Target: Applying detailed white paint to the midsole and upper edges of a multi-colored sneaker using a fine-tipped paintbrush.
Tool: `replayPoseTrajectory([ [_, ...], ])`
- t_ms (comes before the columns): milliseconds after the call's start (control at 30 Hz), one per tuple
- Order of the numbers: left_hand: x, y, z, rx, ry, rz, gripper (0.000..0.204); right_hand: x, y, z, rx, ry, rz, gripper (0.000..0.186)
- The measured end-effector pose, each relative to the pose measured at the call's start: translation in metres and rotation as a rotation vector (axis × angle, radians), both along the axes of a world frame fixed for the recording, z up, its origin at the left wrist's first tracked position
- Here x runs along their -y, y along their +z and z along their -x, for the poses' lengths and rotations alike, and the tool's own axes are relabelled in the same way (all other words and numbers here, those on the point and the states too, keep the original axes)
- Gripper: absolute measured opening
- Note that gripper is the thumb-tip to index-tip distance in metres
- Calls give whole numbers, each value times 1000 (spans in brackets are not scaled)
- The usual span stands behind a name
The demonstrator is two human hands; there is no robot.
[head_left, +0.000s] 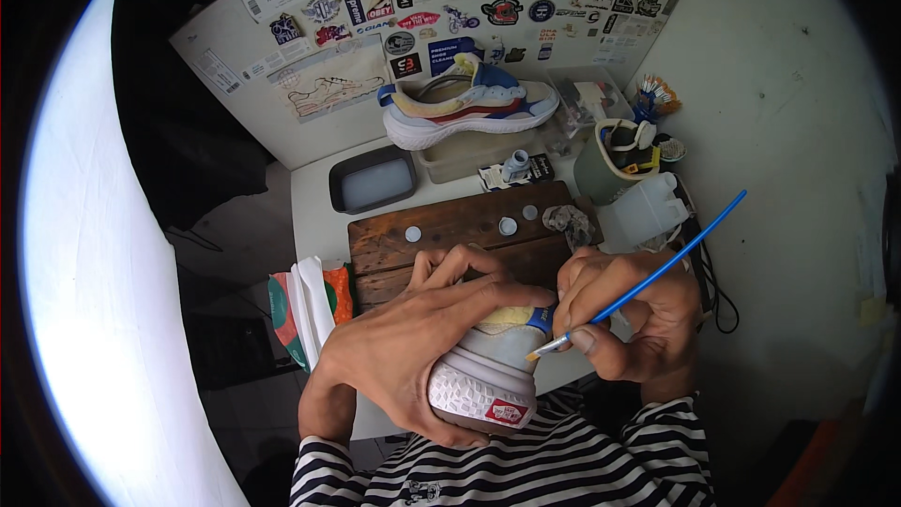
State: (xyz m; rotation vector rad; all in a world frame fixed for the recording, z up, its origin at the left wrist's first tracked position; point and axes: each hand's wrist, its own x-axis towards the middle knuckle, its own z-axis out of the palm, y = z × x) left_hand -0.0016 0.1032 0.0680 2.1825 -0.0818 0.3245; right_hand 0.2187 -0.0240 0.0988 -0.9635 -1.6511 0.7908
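My left hand (399,343) wraps over a sneaker (481,366), gripping its textured white sole, with the heel and its small red patch facing me. The upper is pale grey with yellow and blue parts; the toe end is hidden behind my fingers. Between the fingertips of my right hand (631,310) is a thin blue paintbrush (662,269). Its pale yellowish bristles lie at the edge of the grey heel upper, just above the sole; they seem to touch it. Both hands are raised at the front of a dark wooden board (371,239).
A matching sneaker (469,122) rests on a clear container (446,167) at the back. Nearby stand a black tray (333,186), a small grey bottle (516,167), a filled tub (601,172) and a translucent bottle (648,211). Small caps (508,225) lie on the board; a tissue pack (291,310) sits left.
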Motion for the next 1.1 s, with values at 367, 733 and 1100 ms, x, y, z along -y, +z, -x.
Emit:
replayPoseTrajectory([
  [367,1,4,-2,-2,9,-8,108,-3,-7,-4,8,-112,31,11],
  [733,4,4,0,-22,24,-5,105,-5,-1,6,82,-83,15,9],
  [1100,8,4,2,-49,38,-25,105,-4,3,8,107,-25,-24,9],
])
